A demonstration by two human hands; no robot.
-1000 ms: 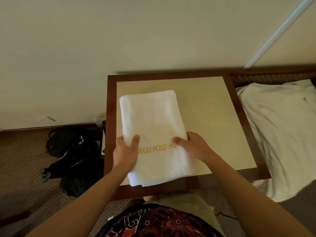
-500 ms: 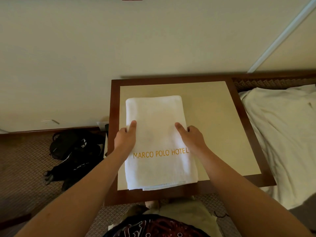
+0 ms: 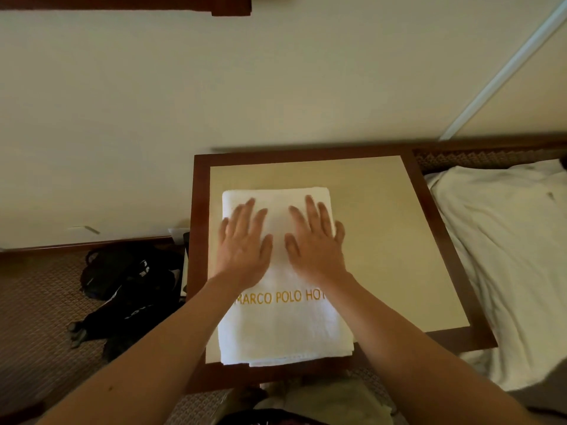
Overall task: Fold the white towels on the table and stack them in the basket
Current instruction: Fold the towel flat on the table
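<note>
A folded white towel (image 3: 285, 326) with gold lettering lies on the left half of the square table (image 3: 383, 240), its near edge reaching the table's front rim. My left hand (image 3: 244, 243) lies flat on the towel's far left part, fingers spread and straight. My right hand (image 3: 316, 240) lies flat beside it on the far right part, fingers straight too. Both palms press down on the cloth. No basket is in view.
The table has a dark wooden frame and stands against a cream wall. A black bag (image 3: 129, 286) lies on the patterned carpet to the left. White bedding (image 3: 509, 256) lies to the right of the table.
Both hands let go of the towel's side edges and slid toward its far end. They now lie flat on top with fingers spread.
</note>
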